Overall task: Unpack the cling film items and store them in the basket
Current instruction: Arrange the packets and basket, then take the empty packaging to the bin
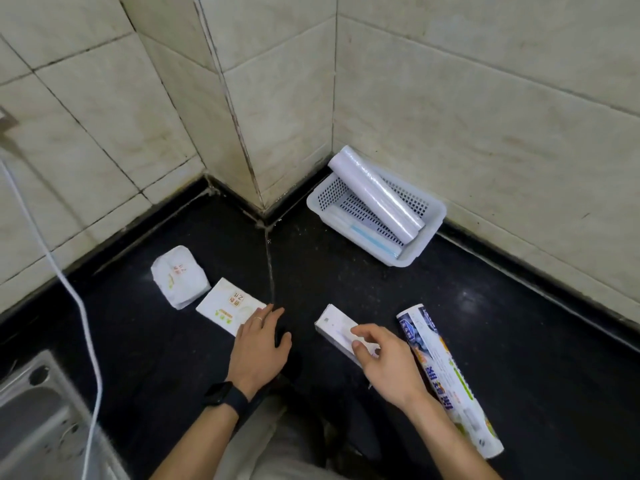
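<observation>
Two risks stand out: your right hand (381, 355) pinches only the near end of the white box (337, 332) on the counter (346, 271), so lifting it could let it tip and slip, and the printed roll (446, 379) just beside could be knocked rolling. Your left hand (259, 344) rests flat, fingers spread, touching the flat packet (225, 306). The basket (429, 233) in the corner already holds a clear roll (375, 194).

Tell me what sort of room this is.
Probably a home kitchen corner: a dark stone countertop meets tiled walls, and the edge of a steel sink shows at lower left.
</observation>
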Demonstrator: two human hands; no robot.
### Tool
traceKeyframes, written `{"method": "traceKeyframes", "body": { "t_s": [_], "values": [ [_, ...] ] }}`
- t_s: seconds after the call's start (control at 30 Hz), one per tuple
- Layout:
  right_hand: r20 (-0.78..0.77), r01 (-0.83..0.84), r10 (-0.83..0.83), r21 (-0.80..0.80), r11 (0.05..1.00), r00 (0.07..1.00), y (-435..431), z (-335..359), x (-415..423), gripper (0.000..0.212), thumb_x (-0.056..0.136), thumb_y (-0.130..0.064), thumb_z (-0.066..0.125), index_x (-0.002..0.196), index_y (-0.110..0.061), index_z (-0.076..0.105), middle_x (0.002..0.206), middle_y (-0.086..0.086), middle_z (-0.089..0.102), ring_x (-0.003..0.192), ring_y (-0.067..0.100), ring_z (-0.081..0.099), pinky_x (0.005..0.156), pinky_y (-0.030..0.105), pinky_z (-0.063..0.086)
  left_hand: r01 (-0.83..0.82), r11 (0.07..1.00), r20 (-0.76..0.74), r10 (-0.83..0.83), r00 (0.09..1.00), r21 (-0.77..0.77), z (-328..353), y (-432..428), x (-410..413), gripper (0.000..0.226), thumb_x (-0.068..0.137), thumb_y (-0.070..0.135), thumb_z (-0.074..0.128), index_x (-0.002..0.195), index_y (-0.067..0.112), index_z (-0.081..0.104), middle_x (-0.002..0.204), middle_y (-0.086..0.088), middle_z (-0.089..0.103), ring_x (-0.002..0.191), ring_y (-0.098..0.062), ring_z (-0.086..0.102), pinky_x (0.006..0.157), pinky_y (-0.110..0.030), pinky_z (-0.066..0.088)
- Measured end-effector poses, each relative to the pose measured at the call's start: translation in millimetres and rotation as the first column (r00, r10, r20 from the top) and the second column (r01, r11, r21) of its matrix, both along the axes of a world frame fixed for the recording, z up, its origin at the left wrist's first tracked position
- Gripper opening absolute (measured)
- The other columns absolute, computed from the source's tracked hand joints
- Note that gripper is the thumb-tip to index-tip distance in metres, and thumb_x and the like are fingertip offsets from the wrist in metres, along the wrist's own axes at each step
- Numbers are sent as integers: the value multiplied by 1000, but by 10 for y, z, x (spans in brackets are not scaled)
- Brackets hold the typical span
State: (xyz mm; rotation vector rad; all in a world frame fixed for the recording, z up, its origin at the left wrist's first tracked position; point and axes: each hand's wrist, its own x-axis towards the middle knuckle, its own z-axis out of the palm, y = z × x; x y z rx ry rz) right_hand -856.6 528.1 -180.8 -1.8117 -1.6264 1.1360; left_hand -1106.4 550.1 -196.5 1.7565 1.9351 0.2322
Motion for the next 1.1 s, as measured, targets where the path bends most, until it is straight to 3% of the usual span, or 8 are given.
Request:
{"method": "traceKeyframes", "body": {
  "t_s": [0.1,0.23,0.43,0.63,0.77,0.87,0.97,1.1],
  "values": [
    [24,-52,51,18,999,998,33,0,-161,21,93,-28,64,113,-33,69,115,-18,66,106,-1,59,82,4,38,-30,999,-39,30,999,14,29,-64,-135,56,97,38,53,150,24,39,158,-4,35,148,-22,24,121,-41,22],
    [90,-166,163,33,986,983,136,-52,-479,23,92,-31,62,114,-33,69,114,-15,68,108,3,60,90,16,43,-88,996,-87,88,992,3,30,-123,-439,57,96,39,53,149,23,40,158,-4,35,147,-23,27,119,-42,25],
    [204,-377,373,-18,926,905,371,-130,-1068,31,94,-39,55,124,-35,62,124,-11,63,115,10,58,96,23,44,-194,979,-120,186,975,-56,-14,-82,-1049,59,96,41,52,151,24,37,160,-4,31,149,-24,24,119,-47,26],
    [289,-493,476,-14,870,831,607,-206,-1696,47,92,-48,57,136,-33,53,146,-10,47,131,14,42,106,29,42,-268,961,-162,254,953,-67,-101,147,-1600,66,95,41,53,154,24,28,162,-10,23,149,-28,20,120,-48,24],
    [364,-544,523,-53,838,771,764,-275,-2035,70,85,-60,58,146,-32,39,160,-6,24,143,19,22,107,38,44,-278,957,-198,257,946,-88,-222,439,-1893,73,94,43,54,157,25,20,164,-14,12,150,-34,16,121,-49,21],
    [423,-567,564,-132,813,709,888,-356,-2213,88,77,-67,63,149,-30,29,164,-1,11,147,27,13,116,45,34,-237,966,-249,207,946,-98,-338,654,-2057,78,94,43,54,158,27,13,166,-12,4,150,-36,12,121,-51,19],
    [445,-573,603,-217,790,662,950,-452,-2310,96,73,-66,69,149,-31,20,164,3,8,147,30,15,117,47,30,-169,978,-270,131,954,-122,-436,800,-2162,83,93,39,57,159,28,8,167,-7,-2,150,-36,10,120,-53,18],
    [463,-559,590,-220,800,661,929,-576,-2306,98,73,-57,74,148,-35,15,162,2,11,143,31,27,114,47,35,-117,978,-275,66,959,-174,-557,874,-2215,76,97,37,51,159,26,7,167,-5,1,152,-32,7,121,-54,17]
  ]
}}
